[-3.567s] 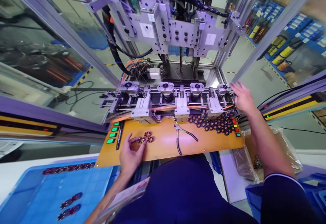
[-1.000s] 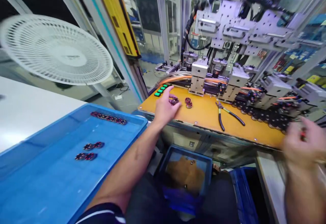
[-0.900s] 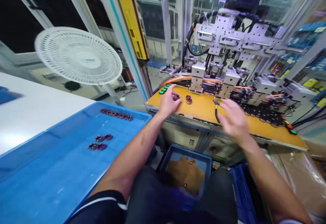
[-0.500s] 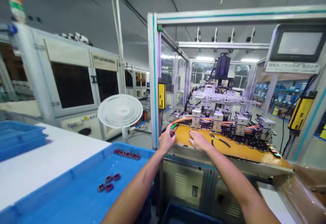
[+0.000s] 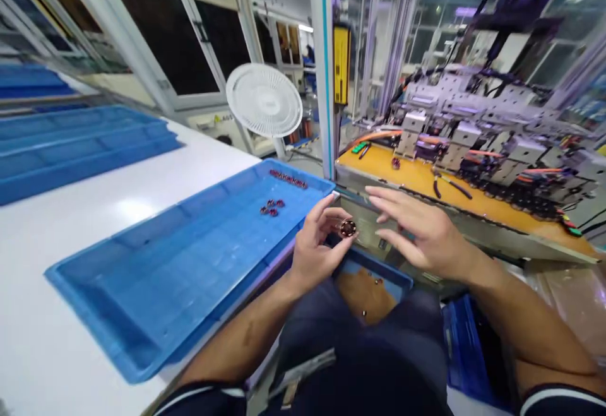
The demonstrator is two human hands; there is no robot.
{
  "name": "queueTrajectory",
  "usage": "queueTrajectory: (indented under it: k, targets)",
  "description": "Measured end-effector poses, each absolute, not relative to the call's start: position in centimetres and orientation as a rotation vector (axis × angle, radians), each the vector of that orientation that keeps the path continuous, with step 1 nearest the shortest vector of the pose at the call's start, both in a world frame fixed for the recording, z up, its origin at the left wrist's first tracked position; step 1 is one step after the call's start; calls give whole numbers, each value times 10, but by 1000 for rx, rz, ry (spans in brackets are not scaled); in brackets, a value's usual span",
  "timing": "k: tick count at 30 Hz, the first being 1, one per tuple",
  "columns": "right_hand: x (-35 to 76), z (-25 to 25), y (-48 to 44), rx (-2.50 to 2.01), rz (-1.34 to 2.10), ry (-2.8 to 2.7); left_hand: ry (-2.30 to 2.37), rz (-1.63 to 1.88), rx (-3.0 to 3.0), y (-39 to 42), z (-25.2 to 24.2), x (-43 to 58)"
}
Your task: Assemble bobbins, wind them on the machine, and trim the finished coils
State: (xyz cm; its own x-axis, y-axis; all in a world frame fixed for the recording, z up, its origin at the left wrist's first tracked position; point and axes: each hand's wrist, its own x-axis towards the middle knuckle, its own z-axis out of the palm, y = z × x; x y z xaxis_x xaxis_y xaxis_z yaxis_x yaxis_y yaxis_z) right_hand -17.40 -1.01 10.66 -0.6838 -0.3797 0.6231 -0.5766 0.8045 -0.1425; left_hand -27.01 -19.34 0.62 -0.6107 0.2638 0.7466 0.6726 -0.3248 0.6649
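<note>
My left hand (image 5: 322,242) pinches a small round dark-red and metallic part (image 5: 348,228) between thumb and fingers, above my lap. Just to its right, my right hand (image 5: 416,230) is held with its fingers spread, and nothing shows in it. A similar part (image 5: 396,163) sits on the orange machine bench (image 5: 379,166). Black-handled pliers (image 5: 447,182) lie farther right on that bench. In the large blue tray (image 5: 189,245) on the left are a row of like parts (image 5: 288,179) and a small group of them (image 5: 272,208).
A white fan (image 5: 264,100) stands behind the tray. The frame post (image 5: 324,75) rises beside the bench. Stacked blue trays (image 5: 85,144) rest on the white table (image 5: 57,233). Below my hands is a blue bin (image 5: 402,279) with a brown bottom and several small bits.
The view has tilted down and left. Both my hands have come back from the bench toward my body, the left with a round part in its fingers.
</note>
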Motion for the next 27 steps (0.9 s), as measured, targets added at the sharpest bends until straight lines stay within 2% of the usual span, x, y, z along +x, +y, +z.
queueTrajectory:
  k: [4, 7, 15, 21, 24, 27]
  targets:
    - [-149, 92, -21, 661, 289, -2588, -1572, -2021, -1297, -194, 8, -250]
    - [-138, 78, -12, 614, 379, -2732, -1611, -2108, -1323, -187, 4, -246]
    - [-96, 57, 9, 452, 1197, -2684, -1678, -2434, -1403, -156, -1, -243]
    - [-105, 41, 17, -198, 1814, -2176, -1602, -2353, -1710, -146, -6, -237]
    - [-120, 35, 6, -302, 2163, -1918, -1648, -2277, -1826, -146, -7, -234]
    - [-132, 27, -6, -327, 2313, -1786, -1666, -2250, -1800, -145, -8, -232]
